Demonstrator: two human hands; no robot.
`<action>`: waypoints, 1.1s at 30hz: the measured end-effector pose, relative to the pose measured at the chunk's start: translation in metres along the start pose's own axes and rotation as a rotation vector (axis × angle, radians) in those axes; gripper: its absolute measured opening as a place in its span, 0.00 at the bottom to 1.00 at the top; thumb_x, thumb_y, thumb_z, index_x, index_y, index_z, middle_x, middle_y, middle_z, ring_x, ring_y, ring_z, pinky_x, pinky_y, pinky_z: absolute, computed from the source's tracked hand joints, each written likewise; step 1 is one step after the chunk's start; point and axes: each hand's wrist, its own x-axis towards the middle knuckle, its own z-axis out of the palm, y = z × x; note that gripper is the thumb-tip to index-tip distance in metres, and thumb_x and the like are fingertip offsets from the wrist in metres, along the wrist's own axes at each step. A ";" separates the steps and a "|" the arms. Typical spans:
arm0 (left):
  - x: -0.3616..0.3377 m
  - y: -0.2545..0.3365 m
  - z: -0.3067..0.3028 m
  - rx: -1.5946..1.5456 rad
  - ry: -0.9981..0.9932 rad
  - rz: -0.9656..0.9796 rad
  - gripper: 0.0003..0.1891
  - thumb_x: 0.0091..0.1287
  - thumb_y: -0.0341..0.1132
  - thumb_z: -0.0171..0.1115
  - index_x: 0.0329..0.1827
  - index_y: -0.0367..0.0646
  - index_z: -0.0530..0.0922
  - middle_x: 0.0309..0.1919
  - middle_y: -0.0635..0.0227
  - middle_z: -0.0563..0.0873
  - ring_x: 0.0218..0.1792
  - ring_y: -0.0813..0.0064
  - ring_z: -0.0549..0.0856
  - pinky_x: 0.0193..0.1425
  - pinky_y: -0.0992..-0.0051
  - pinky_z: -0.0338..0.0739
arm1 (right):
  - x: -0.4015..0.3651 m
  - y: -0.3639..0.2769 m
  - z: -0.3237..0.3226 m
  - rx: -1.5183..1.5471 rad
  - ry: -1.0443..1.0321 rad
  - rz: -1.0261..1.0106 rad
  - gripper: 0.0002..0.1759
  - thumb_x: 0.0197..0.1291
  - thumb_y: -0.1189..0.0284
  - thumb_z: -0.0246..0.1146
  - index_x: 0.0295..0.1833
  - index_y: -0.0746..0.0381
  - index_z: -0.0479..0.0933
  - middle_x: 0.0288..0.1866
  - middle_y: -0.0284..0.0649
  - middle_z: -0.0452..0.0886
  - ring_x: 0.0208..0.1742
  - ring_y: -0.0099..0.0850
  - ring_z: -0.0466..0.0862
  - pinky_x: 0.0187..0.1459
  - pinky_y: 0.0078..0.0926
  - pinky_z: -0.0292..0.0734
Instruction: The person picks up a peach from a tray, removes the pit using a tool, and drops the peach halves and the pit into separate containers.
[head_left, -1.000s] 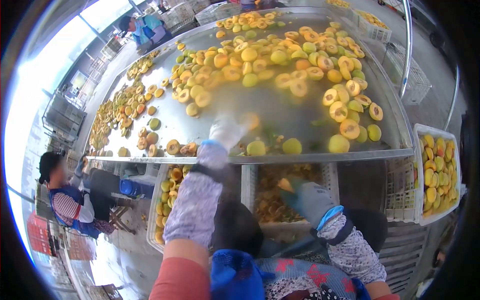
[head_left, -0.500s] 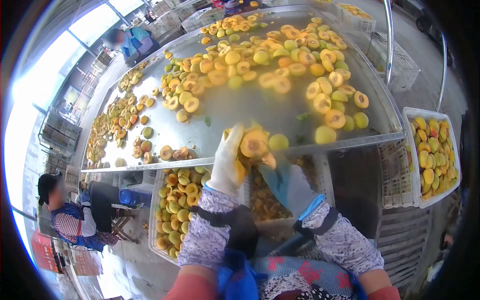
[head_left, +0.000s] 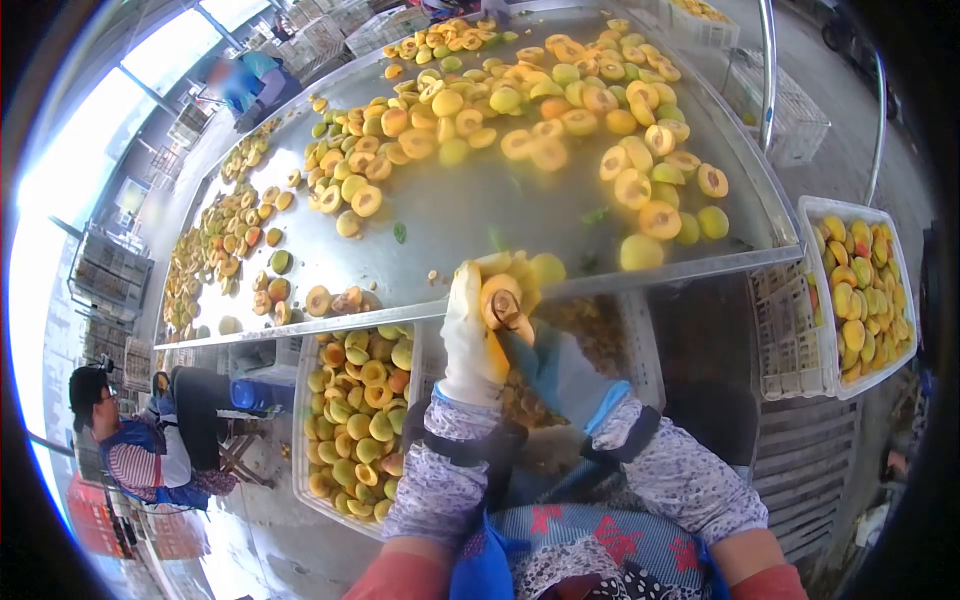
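My left hand (head_left: 470, 335), in a white glove with a yellow-stained palm, is closed around a halved yellow peach (head_left: 500, 298). Its cut face is turned toward me, with a brownish centre. The fingers of my right hand (head_left: 562, 372), in a grey-blue glove, are pressed together at the lower edge of this half. What they grip is hidden. Just beyond my hands a yellow-green peach (head_left: 547, 268) lies at the rim of the metal table (head_left: 460, 215). Below my hands stands a crate (head_left: 645, 345) holding brownish scraps.
Many peach halves (head_left: 600, 98) lie across the table. Left of my knees is a crate of halves (head_left: 360, 430); at the right stands a crate of yellow fruit (head_left: 865, 295). A person (head_left: 140, 430) sits at the left, another (head_left: 245, 85) at the far left corner. A metal pole (head_left: 768, 75) rises at the right.
My left hand has turned and sits slightly lower and farther right with the peach half. My right hand has moved left, closer against the fruit. The whole view has shifted slightly.
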 end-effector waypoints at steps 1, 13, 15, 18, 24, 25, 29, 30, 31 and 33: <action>-0.002 -0.006 0.001 0.128 0.007 0.088 0.20 0.79 0.45 0.50 0.57 0.36 0.76 0.47 0.54 0.85 0.46 0.60 0.87 0.49 0.62 0.85 | -0.002 -0.004 0.001 0.043 -0.027 0.031 0.21 0.75 0.56 0.59 0.48 0.66 0.81 0.31 0.56 0.84 0.35 0.51 0.87 0.33 0.43 0.77; 0.007 0.009 -0.017 -0.347 0.001 -0.482 0.25 0.76 0.52 0.55 0.48 0.33 0.79 0.35 0.56 0.86 0.37 0.63 0.86 0.43 0.65 0.84 | -0.005 -0.027 -0.010 0.079 -0.242 0.273 0.22 0.76 0.57 0.59 0.49 0.68 0.80 0.29 0.39 0.84 0.28 0.29 0.84 0.30 0.32 0.77; 0.008 0.012 -0.018 -0.506 -0.026 -0.498 0.23 0.78 0.49 0.54 0.45 0.33 0.80 0.32 0.56 0.86 0.35 0.64 0.85 0.40 0.67 0.82 | -0.003 -0.036 -0.017 0.294 -0.446 0.404 0.24 0.76 0.54 0.58 0.54 0.68 0.79 0.30 0.36 0.84 0.28 0.28 0.84 0.29 0.31 0.76; 0.013 0.000 -0.017 -0.558 -0.179 -0.380 0.20 0.80 0.44 0.52 0.41 0.34 0.81 0.28 0.58 0.84 0.30 0.66 0.83 0.35 0.70 0.80 | -0.008 -0.023 -0.039 0.414 -0.657 0.339 0.27 0.77 0.50 0.54 0.59 0.64 0.78 0.28 0.32 0.81 0.25 0.25 0.81 0.26 0.26 0.73; 0.009 0.002 -0.020 -0.718 -0.260 -0.550 0.19 0.79 0.47 0.55 0.47 0.37 0.81 0.23 0.67 0.84 0.23 0.76 0.81 0.28 0.77 0.74 | -0.015 -0.049 -0.042 0.824 -0.576 0.905 0.27 0.77 0.45 0.51 0.31 0.55 0.72 0.17 0.25 0.64 0.13 0.18 0.61 0.14 0.17 0.53; 0.006 0.008 -0.024 -0.829 -0.264 -0.546 0.20 0.79 0.47 0.53 0.47 0.36 0.81 0.24 0.65 0.83 0.24 0.73 0.81 0.29 0.75 0.75 | -0.017 -0.054 -0.040 0.792 -0.612 0.800 0.27 0.77 0.46 0.52 0.31 0.55 0.71 0.16 0.25 0.62 0.12 0.18 0.60 0.13 0.17 0.52; 0.003 0.009 -0.013 -1.140 -0.064 -0.560 0.22 0.78 0.51 0.53 0.54 0.38 0.76 0.29 0.65 0.81 0.27 0.65 0.80 0.30 0.69 0.76 | -0.019 -0.055 -0.029 0.797 -0.538 0.762 0.25 0.79 0.47 0.51 0.33 0.54 0.71 0.15 0.24 0.61 0.09 0.16 0.58 0.10 0.16 0.49; 0.008 -0.005 -0.017 -1.221 -0.034 -0.604 0.22 0.77 0.52 0.53 0.54 0.39 0.76 0.30 0.66 0.81 0.28 0.65 0.81 0.30 0.69 0.76 | -0.019 -0.056 -0.027 0.610 -0.536 0.773 0.23 0.78 0.49 0.52 0.35 0.55 0.73 0.15 0.26 0.63 0.10 0.19 0.61 0.11 0.19 0.55; 0.016 -0.029 -0.025 -1.304 -0.009 -0.648 0.21 0.77 0.52 0.53 0.53 0.40 0.76 0.31 0.66 0.81 0.29 0.65 0.81 0.31 0.69 0.76 | -0.017 -0.057 -0.026 0.425 -0.528 0.777 0.22 0.78 0.50 0.53 0.38 0.56 0.75 0.16 0.28 0.65 0.11 0.23 0.64 0.13 0.22 0.60; 0.020 -0.015 -0.044 -1.248 0.194 -0.671 0.20 0.77 0.52 0.54 0.53 0.43 0.77 0.35 0.67 0.82 0.33 0.66 0.83 0.33 0.69 0.78 | -0.021 -0.020 -0.028 -0.065 -0.523 0.416 0.19 0.75 0.54 0.57 0.46 0.59 0.79 0.23 0.38 0.75 0.22 0.38 0.75 0.27 0.33 0.73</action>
